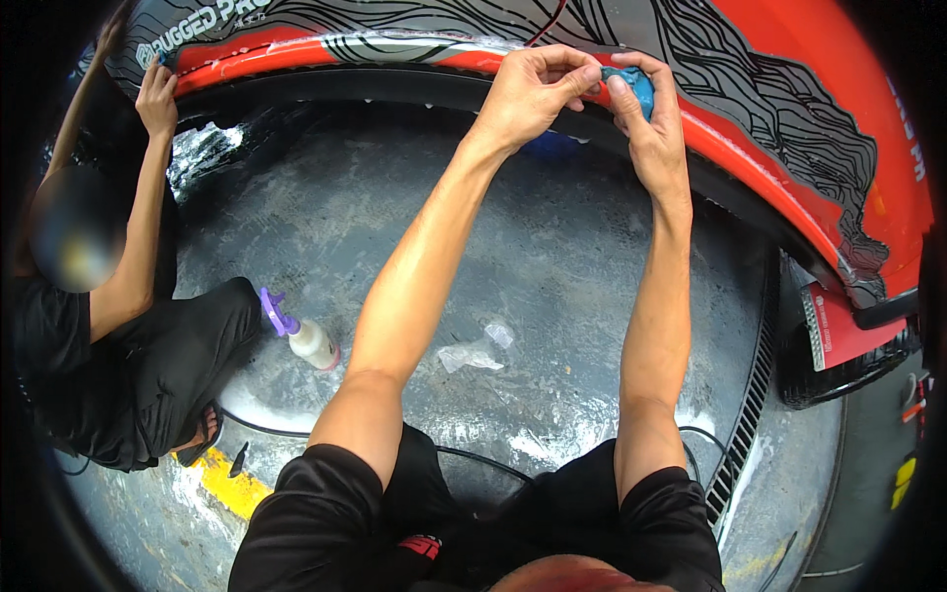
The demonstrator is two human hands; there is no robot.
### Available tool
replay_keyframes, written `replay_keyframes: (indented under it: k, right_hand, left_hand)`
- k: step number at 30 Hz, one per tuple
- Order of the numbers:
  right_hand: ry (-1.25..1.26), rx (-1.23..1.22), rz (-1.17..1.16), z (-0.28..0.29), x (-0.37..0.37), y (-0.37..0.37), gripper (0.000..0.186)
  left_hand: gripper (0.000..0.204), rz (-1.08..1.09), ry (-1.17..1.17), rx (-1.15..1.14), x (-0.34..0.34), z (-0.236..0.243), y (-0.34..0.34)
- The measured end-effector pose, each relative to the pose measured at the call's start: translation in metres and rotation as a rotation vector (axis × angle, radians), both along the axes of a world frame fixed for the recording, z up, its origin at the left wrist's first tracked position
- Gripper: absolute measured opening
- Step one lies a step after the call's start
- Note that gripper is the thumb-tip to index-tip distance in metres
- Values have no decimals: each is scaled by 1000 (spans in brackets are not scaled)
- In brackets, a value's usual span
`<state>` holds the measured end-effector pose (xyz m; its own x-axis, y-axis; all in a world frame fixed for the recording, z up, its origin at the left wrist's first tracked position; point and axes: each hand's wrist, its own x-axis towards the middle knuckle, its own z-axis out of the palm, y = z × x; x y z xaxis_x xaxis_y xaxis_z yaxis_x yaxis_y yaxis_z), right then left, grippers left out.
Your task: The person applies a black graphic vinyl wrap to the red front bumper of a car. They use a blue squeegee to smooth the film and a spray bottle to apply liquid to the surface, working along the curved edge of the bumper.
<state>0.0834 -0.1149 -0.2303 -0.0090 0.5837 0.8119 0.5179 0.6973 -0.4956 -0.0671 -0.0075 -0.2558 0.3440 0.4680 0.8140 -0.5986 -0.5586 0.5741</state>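
Blue and pliable-looking, one crumpled lump is gripped between the thumb and fingers of the right hand, in front of the red car sill; the left hand brings thumb and forefinger together at the lump's near end, though I cannot tell whether they grip it. One co-worker's hand is at the sill's left end. Below the sill, on the floor, are one purple-triggered spray bottle and crumpled clear plastic, one piece or two; one black tyre shows beneath the sill's right end
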Motion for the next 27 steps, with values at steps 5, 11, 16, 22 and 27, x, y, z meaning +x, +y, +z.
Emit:
replay_keyframes:
  k: [5,11,16,22,27]
  right_hand:
    - [-47,79,0,-4,-7,9,25]
    - [-250,396,-531,-10,-32,24,14]
    - [-336,486,-703,-13,-36,43,10]
    - [-402,583,-848,-3,-49,65,12]
    - [-357,650,-798,-9,-63,86,14]
  left_hand:
    - [25,-38,-1,-40,-1,-5,6]
    - [19,374,-47,-173,0,-11,0]
    - [19,911,-182,73,3,-19,-1]
    - [21,974,-160,157,-4,-22,13]
    - [20,923,-232,121,3,-26,16]
